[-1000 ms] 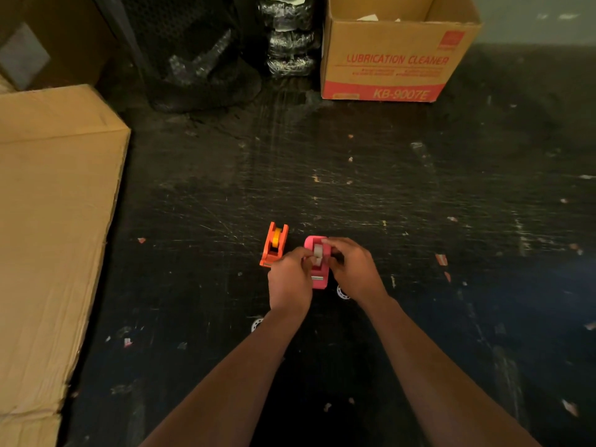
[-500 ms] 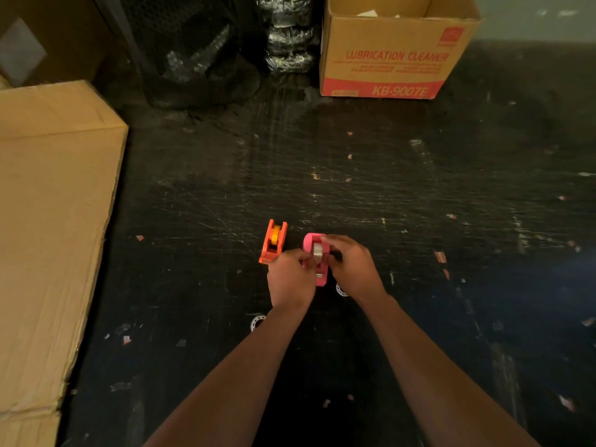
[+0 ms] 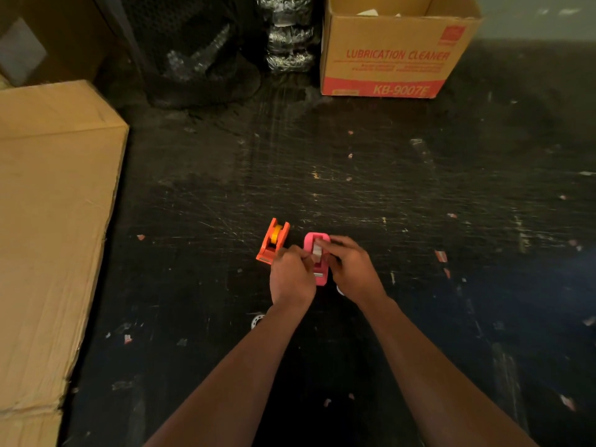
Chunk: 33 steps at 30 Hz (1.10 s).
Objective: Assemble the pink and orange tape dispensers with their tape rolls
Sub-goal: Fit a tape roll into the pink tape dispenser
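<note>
Both hands are flanking the pink dispenser (image 3: 317, 275), long axis near-to-far; left hand (image 3: 292, 277) and right hand (image 3: 350, 269) fingers pinching its pale roll (image 3: 317, 251).

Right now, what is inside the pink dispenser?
A pale tape roll sits in the pink dispenser, pinched by the left hand and right hand. Fingers cover its hub, so whether it is seated can't be seen.

Left hand (image 3: 292, 275) curled closed; right hand (image 3: 350, 269) pinching, forearms converging.
</note>
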Motion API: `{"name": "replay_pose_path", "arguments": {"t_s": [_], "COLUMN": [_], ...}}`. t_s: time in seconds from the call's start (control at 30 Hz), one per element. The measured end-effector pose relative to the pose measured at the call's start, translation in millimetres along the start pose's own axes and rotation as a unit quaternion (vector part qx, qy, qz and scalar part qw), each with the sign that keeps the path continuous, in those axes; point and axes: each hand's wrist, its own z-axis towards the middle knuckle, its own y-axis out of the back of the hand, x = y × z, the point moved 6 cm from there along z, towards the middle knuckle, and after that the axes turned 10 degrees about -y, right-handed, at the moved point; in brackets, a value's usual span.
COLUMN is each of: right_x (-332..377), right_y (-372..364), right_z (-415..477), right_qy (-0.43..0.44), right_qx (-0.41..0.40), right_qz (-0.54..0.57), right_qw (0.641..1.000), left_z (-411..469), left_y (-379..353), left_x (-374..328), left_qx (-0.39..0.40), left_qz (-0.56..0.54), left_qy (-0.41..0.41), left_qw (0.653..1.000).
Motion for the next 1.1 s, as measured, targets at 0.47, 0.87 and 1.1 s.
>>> {"name": "replay_pose_path", "arguments": {"t_s": [0.47,0.87,1.1], "right_x": [0,1,0], "right_y": [4,3,2], "right_z": [4,4,1], "right_qy": [-0.046,-0.037,0.004], "right_qx": [-0.002,-0.002,0.008], "right_qz": [0.004,0.016,0.008], "right_qw": [0.999,0.999,1.0], "left_z": [-7,-5,-2], "left_y": [6,4,-1], "left_x": [12,5,11], "left_qx": [-0.012,-0.021,-0.016], "left_qz": [-0.153,-0.185,-0.184], "left_qy": [0.081,0.154,0.162], "left_qw": [0.985,0.97,0.969]}}
